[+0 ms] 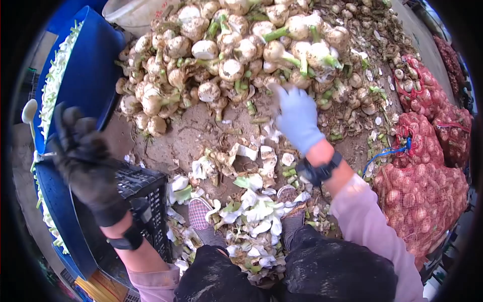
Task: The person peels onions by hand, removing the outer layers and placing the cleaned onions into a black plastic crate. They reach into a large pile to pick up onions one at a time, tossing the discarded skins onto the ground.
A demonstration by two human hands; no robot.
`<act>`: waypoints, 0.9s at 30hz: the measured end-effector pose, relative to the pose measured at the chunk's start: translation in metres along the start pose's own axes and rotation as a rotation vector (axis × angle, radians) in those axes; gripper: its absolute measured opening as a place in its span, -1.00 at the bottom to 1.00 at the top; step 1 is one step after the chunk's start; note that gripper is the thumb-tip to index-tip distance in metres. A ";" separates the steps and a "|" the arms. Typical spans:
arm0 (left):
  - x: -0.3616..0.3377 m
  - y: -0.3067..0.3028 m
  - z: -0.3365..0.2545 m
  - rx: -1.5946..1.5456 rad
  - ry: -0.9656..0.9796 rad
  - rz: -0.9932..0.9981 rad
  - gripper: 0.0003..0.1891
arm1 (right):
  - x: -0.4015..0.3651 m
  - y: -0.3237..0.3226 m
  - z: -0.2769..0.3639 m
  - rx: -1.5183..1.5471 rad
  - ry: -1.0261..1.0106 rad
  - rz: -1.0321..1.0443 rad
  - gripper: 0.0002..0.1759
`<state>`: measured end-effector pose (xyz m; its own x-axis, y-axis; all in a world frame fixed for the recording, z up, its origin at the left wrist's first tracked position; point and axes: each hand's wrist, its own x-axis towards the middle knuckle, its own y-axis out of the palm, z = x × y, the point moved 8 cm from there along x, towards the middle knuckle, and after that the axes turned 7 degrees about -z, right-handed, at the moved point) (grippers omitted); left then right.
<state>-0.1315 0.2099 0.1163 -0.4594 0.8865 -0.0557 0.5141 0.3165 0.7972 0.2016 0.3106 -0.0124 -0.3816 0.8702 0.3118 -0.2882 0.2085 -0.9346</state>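
Observation:
My left hand, in a dark, dirty glove, is raised at the left near the blue tubs, fingers apart with nothing between them. Beneath it lies a black plastic crate. My right hand, in a light blue glove, reaches to the front edge of a big heap of pale, soil-stained bulbs with green stem stubs. Its fingers are stretched out at the nearest bulbs, slightly blurred, and no bulb shows in its grasp.
Blue tubs with pale green strips on their rims stand left, near a white spoon-like tool. Peelings cover the ground around my shoes. Red mesh sacks of bulbs line the right. A whitish bucket stands behind.

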 end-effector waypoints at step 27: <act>-0.142 -0.077 0.211 0.418 -0.759 -0.032 -0.40 | -0.100 0.016 0.075 0.976 0.460 0.654 -0.66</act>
<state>0.0473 0.1310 -0.0644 0.0530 0.8137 -0.5789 0.8019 0.3108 0.5103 0.1692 0.1937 -0.0451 -0.4139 0.8013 -0.4319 -0.7633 -0.5640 -0.3149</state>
